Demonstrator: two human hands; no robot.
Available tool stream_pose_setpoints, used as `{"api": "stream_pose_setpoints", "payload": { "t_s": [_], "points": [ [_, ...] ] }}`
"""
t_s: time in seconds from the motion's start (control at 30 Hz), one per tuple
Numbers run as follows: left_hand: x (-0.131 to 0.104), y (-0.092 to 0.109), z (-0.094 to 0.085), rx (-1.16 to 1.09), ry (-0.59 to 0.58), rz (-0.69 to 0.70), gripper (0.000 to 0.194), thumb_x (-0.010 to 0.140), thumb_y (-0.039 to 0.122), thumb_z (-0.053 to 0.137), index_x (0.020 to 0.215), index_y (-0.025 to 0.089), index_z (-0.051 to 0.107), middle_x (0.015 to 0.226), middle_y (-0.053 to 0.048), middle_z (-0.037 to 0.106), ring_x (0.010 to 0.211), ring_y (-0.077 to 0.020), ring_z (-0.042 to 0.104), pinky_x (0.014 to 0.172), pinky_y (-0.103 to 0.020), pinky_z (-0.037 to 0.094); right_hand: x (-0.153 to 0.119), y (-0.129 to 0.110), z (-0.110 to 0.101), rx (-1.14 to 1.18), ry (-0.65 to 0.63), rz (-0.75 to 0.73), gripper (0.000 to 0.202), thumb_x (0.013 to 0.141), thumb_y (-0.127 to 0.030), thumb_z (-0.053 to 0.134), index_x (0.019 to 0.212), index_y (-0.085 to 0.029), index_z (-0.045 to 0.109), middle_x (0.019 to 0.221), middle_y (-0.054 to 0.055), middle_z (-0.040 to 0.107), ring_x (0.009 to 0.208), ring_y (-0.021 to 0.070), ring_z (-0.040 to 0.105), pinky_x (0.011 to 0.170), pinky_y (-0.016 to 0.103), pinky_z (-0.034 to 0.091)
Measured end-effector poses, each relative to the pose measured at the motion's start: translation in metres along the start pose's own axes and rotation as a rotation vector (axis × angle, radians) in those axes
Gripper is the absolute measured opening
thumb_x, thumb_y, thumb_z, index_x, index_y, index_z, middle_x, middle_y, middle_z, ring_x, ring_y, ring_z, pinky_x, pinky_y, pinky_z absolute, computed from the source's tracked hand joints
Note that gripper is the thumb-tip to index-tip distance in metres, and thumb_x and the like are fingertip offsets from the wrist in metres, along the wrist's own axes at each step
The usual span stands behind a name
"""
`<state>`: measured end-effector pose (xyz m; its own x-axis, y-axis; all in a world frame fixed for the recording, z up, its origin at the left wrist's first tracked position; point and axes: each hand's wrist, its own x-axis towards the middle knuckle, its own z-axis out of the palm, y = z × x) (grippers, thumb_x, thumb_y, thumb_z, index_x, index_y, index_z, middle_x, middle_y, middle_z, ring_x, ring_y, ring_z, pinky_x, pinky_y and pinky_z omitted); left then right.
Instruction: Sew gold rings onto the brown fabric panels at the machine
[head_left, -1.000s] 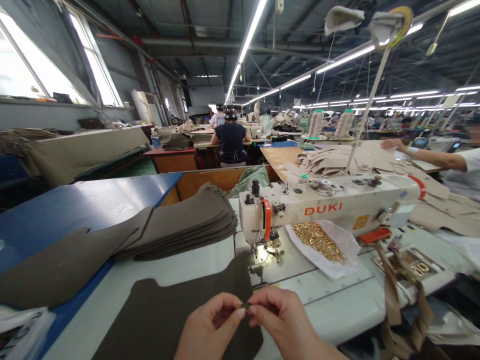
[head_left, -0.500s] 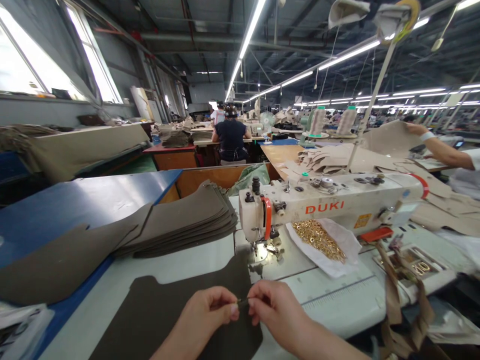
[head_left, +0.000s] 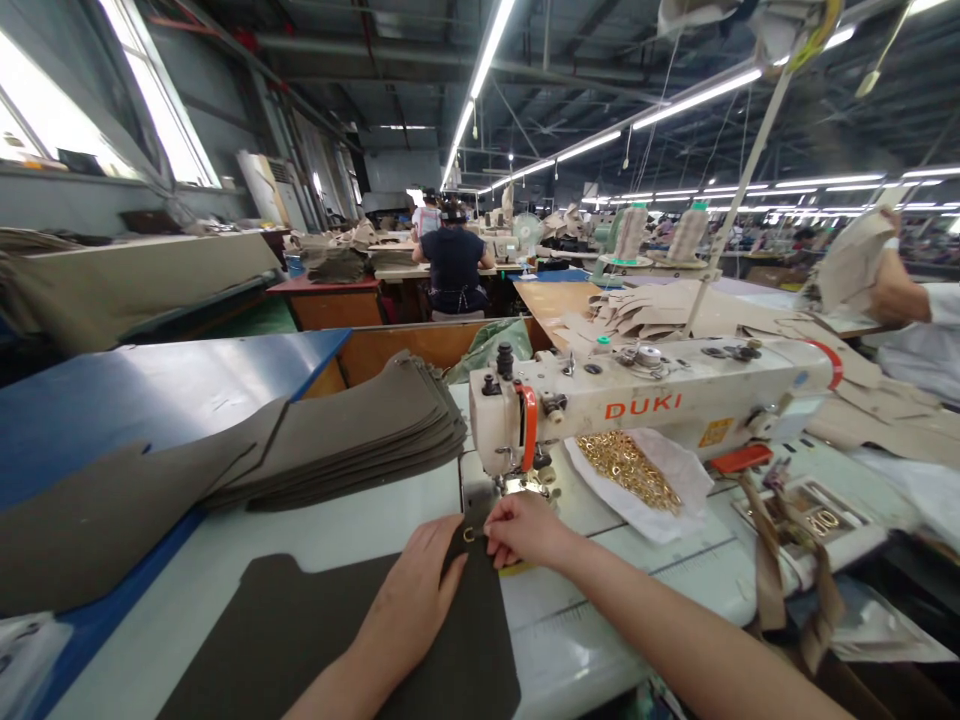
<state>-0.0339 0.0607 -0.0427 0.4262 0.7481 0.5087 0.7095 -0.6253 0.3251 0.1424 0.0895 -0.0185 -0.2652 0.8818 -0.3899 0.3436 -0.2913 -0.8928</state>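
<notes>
A dark olive fabric panel (head_left: pixel 337 625) lies on the sewing machine's pale bed, its upper corner close to the needle area. My left hand (head_left: pixel 416 578) rests on this panel with its fingers stretched out and thumb apart. Just beyond those fingertips shows a small gold metal ring (head_left: pixel 469 535). My right hand (head_left: pixel 526 530) pinches a short dark fabric tab joined to the ring, just in front of the presser foot; the fingers partly hide the tab. The white sewing machine (head_left: pixel 645 400) stands over the work, its needle partly hidden behind my right hand.
Stacked olive panels (head_left: pixel 367 430) lie to the left. Gold rings fill a white pouch (head_left: pixel 694 480) under the machine arm. Tan straps (head_left: pixel 769 565) hang by a parts tray (head_left: pixel 862 515) at right. A co-worker's arm (head_left: pixel 900 285) holds beige fabric; another person (head_left: pixel 452 262) sits ahead.
Both hands have moved forward toward the needle. My left hand has let go of the tab and now lies on the panel; the right carries the tab and ring onto the panel's upper corner.
</notes>
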Motion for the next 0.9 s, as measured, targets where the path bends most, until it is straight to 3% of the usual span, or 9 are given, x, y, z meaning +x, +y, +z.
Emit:
{"api": "stream_pose_setpoints", "payload": {
  "t_s": [0.23, 0.37, 0.47, 0.7, 0.9],
  "points": [
    [0.006, 0.006, -0.007, 0.060, 0.058, 0.129, 0.019, 0.090, 0.021, 0.042, 0.098, 0.017, 0.059, 0.095, -0.008, 0.067, 0.088, -0.0208, 0.065, 0.081, -0.037, 0.056, 0.002, -0.014, -0.005, -0.083, -0.089, 0.100, 0.022, 0.075, -0.006, 0.049, 0.056, -0.016, 0.054, 0.044, -0.005, 0.058, 0.037, 0.0066, 0.056, 0.041, 0.013, 0.045],
    [0.017, 0.015, -0.005, 0.082, 0.076, 0.236, 0.028, 0.092, 0.014, 0.036, 0.082, 0.017, 0.061, 0.079, -0.005, 0.066, 0.075, -0.0164, 0.063, 0.072, -0.029, 0.056, 0.002, -0.020, -0.009, -0.157, -0.121, 0.103, 0.022, 0.075, -0.006, 0.051, 0.054, -0.015, 0.054, 0.043, -0.004, 0.058, 0.039, 0.0076, 0.058, 0.043, 0.014, 0.047],
    [0.022, 0.018, -0.001, 0.115, 0.066, 0.235, 0.031, 0.091, 0.010, 0.035, 0.074, 0.018, 0.059, 0.072, -0.003, 0.063, 0.070, -0.0158, 0.061, 0.067, -0.028, 0.055, 0.003, -0.022, -0.009, -0.226, -0.117, 0.084, 0.022, 0.075, -0.009, 0.053, 0.054, -0.015, 0.055, 0.045, -0.003, 0.060, 0.040, 0.0084, 0.059, 0.044, 0.015, 0.049],
    [0.024, 0.017, 0.008, 0.119, 0.030, 0.225, 0.028, 0.088, 0.008, 0.037, 0.072, 0.017, 0.057, 0.070, -0.003, 0.062, 0.069, -0.0172, 0.059, 0.066, -0.031, 0.055, 0.000, -0.018, -0.008, -0.465, 0.023, -0.059, 0.021, 0.075, -0.012, 0.056, 0.056, -0.016, 0.061, 0.053, 0.000, 0.064, 0.053, 0.0128, 0.064, 0.054, 0.020, 0.049],
    [0.026, 0.015, 0.007, 0.109, 0.022, 0.229, 0.024, 0.088, 0.009, 0.038, 0.080, 0.017, 0.059, 0.078, -0.005, 0.066, 0.074, -0.0173, 0.062, 0.071, -0.031, 0.056, -0.029, 0.002, -0.016, -0.673, 0.217, -0.332, 0.015, 0.085, -0.018, 0.053, 0.087, -0.019, 0.068, 0.093, 0.006, 0.070, 0.091, 0.0203, 0.062, 0.081, 0.030, 0.044]
  ]
}}
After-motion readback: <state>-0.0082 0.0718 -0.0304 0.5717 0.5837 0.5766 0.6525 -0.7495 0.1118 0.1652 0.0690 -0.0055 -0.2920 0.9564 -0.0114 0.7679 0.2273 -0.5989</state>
